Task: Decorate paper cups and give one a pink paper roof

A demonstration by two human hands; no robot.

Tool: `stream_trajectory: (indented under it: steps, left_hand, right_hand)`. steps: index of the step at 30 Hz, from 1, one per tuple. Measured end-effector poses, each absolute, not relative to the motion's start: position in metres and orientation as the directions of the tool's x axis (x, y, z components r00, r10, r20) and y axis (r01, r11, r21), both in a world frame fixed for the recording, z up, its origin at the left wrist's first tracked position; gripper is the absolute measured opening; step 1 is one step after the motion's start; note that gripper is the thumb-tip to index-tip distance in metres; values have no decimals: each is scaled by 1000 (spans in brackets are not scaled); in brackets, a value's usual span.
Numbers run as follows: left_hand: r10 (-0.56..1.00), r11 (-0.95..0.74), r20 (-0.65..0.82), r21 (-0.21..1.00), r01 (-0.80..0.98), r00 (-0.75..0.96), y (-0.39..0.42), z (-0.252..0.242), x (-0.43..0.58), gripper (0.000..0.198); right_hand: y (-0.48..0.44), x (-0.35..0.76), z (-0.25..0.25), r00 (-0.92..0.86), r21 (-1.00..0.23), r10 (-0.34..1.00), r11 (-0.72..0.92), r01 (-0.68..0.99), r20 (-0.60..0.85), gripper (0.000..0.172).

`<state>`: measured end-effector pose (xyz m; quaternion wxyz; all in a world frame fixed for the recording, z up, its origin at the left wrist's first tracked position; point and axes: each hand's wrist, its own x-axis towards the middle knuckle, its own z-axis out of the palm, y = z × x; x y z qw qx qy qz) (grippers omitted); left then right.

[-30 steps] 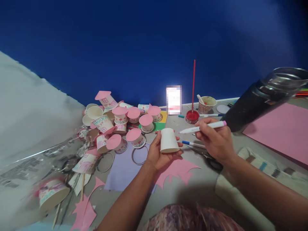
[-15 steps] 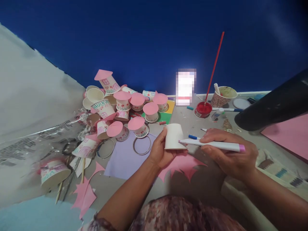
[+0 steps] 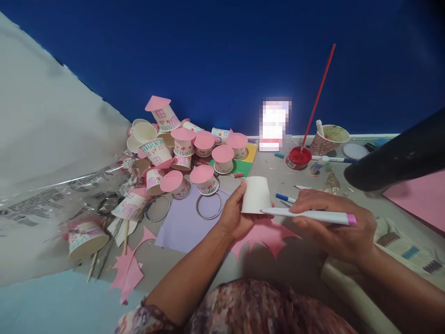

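My left hand (image 3: 233, 214) grips a plain white paper cup (image 3: 256, 195) held upside down above the table. My right hand (image 3: 335, 225) is closed on a white marker with a pink cap end (image 3: 309, 215). The marker's tip touches the cup's lower right edge. Under both hands lies a jagged pink paper scrap (image 3: 264, 235) on the grey table (image 3: 295, 264).
A pile of decorated cups with pink paper tops (image 3: 184, 155) fills the left. A lilac sheet (image 3: 184, 222) with cut cup rims, a red paint pot with a red stick (image 3: 299, 157), a blue marker (image 3: 285, 198), pink paper (image 3: 422, 197) and a dark cylinder (image 3: 396, 160) surround the hands.
My right hand brought the marker down from above the cup until its tip met the cup's side. The view shifted slightly; the cup stayed in my left hand.
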<state>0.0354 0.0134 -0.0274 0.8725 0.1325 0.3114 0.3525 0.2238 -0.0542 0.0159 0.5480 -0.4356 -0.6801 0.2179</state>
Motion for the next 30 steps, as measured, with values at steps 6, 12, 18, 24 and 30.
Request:
stream_trajectory:
  steps: [6,12,18,24,30]
  left_hand:
    - [696,718,-470,438,-541,543,12,-24,36,44]
    - [696,718,-458,437,-541,554,12,-26,36,47]
    - [704,710,-463,428,-559,539,10,-24,38,43]
    - [704,710,-466,439,-551,536,8,-21,38,44]
    - [712,702,-449,448,-553,540,7,-22,38,43]
  right_hand:
    - [-56,222,14,3,-771,833,510,380,553,30]
    - [-56,225,18,-17,-738,818,528,420,576,14]
    - [-51,224,23,-79,-641,752,607,470,654,14]
    - [-53,224,25,-67,-683,783,578,448,618,14]
    - [-52,223,25,-66,-642,755,598,480,653,9]
